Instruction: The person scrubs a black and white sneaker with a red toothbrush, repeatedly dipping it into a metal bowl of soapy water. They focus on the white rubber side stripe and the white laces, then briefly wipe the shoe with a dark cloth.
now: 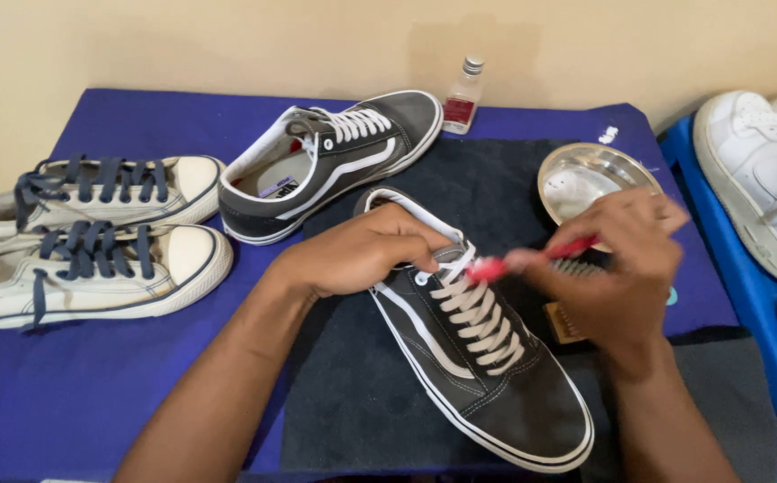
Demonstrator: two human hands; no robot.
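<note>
A dark grey shoe [478,358] lies on a black mat [353,394], centre, near. The left hand [362,255] grips its collar; the right hand [625,268] is clenched on a red toothbrush [532,259] at the dirty laces [478,313] — cleaning looks early. Its partner shoe [335,161] waits farther back — beside a water bowl [585,174].
</note>
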